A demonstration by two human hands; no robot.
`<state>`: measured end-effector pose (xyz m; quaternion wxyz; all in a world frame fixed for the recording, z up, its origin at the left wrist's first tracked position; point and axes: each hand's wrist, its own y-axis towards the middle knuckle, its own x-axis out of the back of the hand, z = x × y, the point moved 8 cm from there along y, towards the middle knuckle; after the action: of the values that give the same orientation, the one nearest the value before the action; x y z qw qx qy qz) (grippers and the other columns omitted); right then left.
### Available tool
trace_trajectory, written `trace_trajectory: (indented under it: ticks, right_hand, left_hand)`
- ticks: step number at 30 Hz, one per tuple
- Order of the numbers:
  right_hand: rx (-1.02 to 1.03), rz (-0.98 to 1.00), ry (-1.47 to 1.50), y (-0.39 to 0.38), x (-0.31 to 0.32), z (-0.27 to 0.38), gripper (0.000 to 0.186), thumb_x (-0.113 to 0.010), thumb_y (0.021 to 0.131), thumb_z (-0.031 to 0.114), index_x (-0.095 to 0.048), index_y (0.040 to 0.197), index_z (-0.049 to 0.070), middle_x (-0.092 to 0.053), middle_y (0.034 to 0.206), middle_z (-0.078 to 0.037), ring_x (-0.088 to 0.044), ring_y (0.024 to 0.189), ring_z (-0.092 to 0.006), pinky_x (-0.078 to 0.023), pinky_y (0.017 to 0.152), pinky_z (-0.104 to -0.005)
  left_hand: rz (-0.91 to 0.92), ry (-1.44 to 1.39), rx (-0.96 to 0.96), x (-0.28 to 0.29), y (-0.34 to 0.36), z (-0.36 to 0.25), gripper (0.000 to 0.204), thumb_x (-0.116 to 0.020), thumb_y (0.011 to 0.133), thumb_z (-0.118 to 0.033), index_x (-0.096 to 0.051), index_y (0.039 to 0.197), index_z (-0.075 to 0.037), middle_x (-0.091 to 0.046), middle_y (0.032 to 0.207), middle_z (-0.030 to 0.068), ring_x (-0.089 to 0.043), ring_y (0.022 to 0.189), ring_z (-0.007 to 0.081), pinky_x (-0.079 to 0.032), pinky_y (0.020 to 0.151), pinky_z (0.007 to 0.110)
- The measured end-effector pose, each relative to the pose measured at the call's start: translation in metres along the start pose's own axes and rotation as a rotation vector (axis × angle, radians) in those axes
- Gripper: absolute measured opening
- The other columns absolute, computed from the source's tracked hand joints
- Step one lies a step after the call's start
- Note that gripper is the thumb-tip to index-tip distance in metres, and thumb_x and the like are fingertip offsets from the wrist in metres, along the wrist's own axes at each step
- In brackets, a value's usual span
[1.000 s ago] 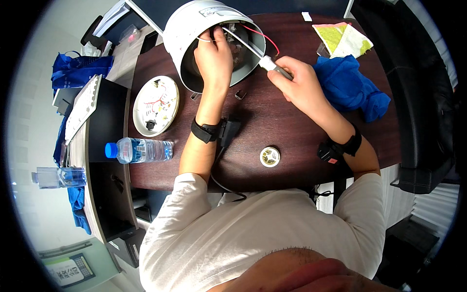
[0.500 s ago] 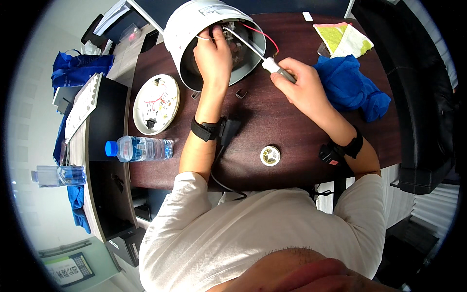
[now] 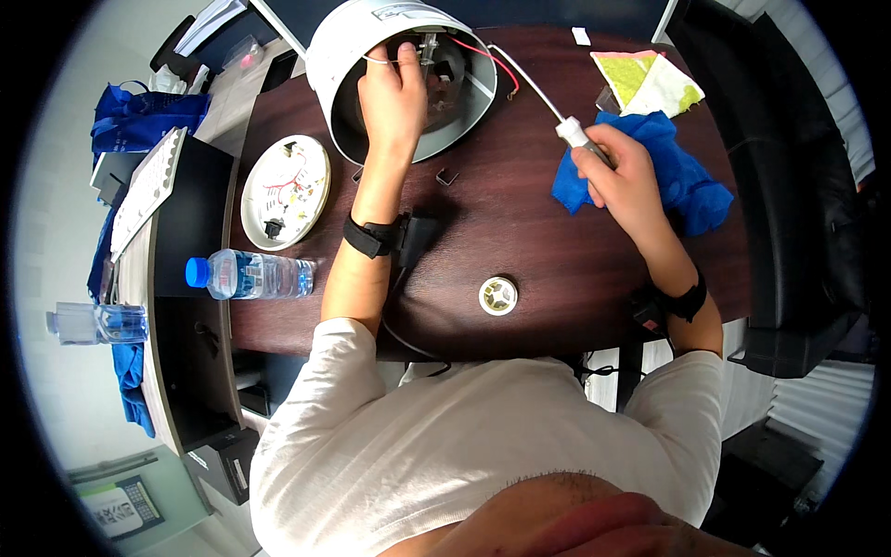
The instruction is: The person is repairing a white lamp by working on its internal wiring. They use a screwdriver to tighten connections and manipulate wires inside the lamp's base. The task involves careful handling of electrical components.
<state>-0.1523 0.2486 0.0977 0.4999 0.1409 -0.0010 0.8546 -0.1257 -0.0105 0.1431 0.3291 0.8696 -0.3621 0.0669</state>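
A white cylindrical appliance housing lies on its side at the table's far edge, its open end toward me. Inside it are a metal bracket and dark parts, partly hidden. My left hand reaches into the opening, thumb and fingers pinched on a thin white wire. A red wire with a bare end hangs out over the right rim. My right hand grips a screwdriver with a white and grey handle. Its shaft points up and left, the tip just outside the housing's right rim.
Left of the housing stands a white dish with small parts. A water bottle lies nearer me. A solder-like reel sits mid-table, a small metal clip before the housing. Blue cloth and a green-white cloth are at right.
My right hand has drawn the screwdriver out of the housing, to the right, over the blue cloth. My left hand stays inside the opening. The whole view has shifted slightly.
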Motion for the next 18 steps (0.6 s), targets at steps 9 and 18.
trace_trajectory:
  ticks: [9, 18]
  right_hand:
    - [-0.034, 0.032, 0.068, 0.002, 0.012, -0.003, 0.013, -0.060, 0.086, 0.013, -0.057, 0.083, 0.001, -0.048, 0.054, 0.002, -0.044, 0.043, -0.0036, -0.031, 0.040, -0.0210]
    - [0.024, 0.069, 0.171, 0.019, 0.014, 0.019, 0.012, -0.058, 0.088, 0.012, -0.056, 0.086, 0.000, -0.049, 0.058, 0.001, -0.044, 0.044, -0.0036, -0.032, 0.039, -0.0203]
  left_hand:
    - [0.174, -0.237, 0.072, -0.010, 0.017, 0.000, 0.031, -0.048, 0.094, -0.014, -0.041, 0.121, -0.002, -0.065, 0.071, 0.0139, -0.047, 0.034, 0.0130, -0.035, 0.031, 0.025]
    - [0.321, -0.441, 0.097, -0.014, 0.038, -0.012, 0.046, -0.049, 0.083, -0.002, -0.040, 0.127, -0.002, -0.065, 0.079, 0.0186, -0.053, 0.043, 0.0119, -0.033, 0.032, 0.021]
